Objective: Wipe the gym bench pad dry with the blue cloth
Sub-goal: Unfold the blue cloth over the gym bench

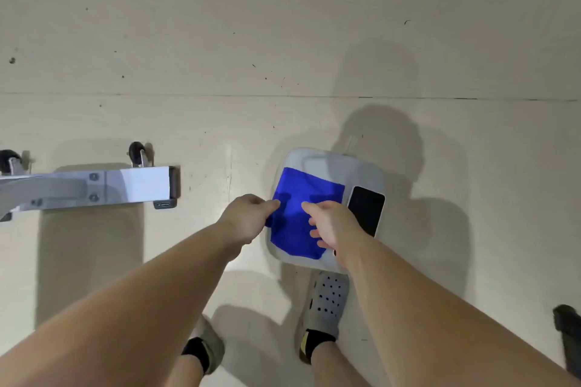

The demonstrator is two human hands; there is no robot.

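The blue cloth (301, 214) lies flat on a white plastic stool (327, 163) on the floor ahead of me. My left hand (248, 220) pinches the cloth's left edge with thumb and fingers. My right hand (333, 225) rests on the cloth's right side, index finger stretched out, other fingers curled on the fabric. The bench pad itself is out of view; only the bench's white metal foot (125, 187) with two small black wheels (137, 154) shows at the left.
A black phone (366, 210) lies on the stool just right of the cloth. My feet in grey perforated clogs (327, 302) stand right behind the stool. A dark object (569, 333) sits at the right edge. Pale floor spreads all around.
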